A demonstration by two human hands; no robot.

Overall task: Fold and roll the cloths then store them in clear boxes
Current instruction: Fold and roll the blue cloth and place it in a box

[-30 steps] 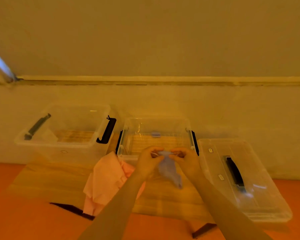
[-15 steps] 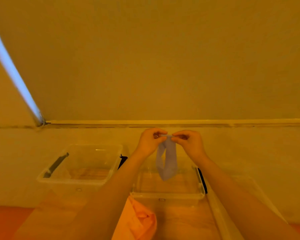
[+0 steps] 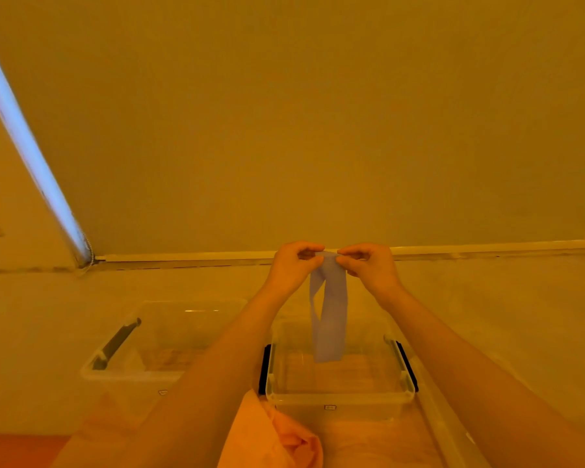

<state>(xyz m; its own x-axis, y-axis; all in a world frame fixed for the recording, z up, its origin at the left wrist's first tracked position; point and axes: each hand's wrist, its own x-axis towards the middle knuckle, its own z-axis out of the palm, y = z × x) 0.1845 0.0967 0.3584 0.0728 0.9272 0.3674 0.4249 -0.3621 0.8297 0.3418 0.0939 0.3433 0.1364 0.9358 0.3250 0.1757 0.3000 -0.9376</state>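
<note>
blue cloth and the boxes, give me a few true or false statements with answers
1. Both hands pinch the top edge of the blue cloth. True.
2. The blue cloth lies flat on the table. False: it hangs in the air above the middle clear box.
3. The left hand is empty. False: it pinches the cloth, as does the right hand.
4. A peach cloth lies in front of the boxes. True.
5. The left clear box is open-topped. True.

Open air lies above both clear boxes; the hanging blue cloth partly blocks the middle one.
</note>
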